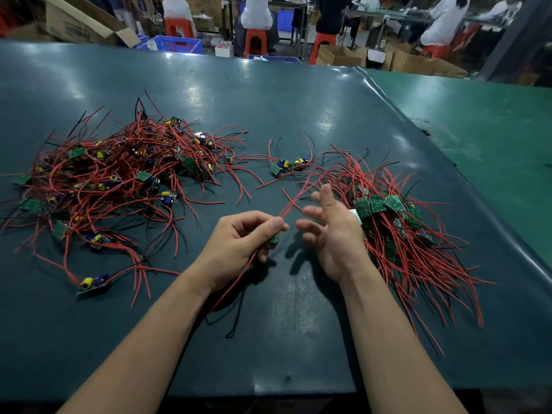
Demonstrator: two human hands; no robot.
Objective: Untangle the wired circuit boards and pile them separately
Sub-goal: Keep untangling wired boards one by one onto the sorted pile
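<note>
Pinching a small circuit board [273, 239] above the bench [268, 100], the left hand [239, 243] curls its fingers round it; the right hand [331, 231] hovers spread, holding nothing. Light board, floppy red leads [301, 195]: probably best gripped by its edges, beside the sorted pile [397, 234].

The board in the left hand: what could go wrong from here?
1. The red wires of the board pinched by the left hand run toward the sorted pile; pulling may drag it apart.
2. The open right hand hovers beside that pile and could snag its wires.
</note>
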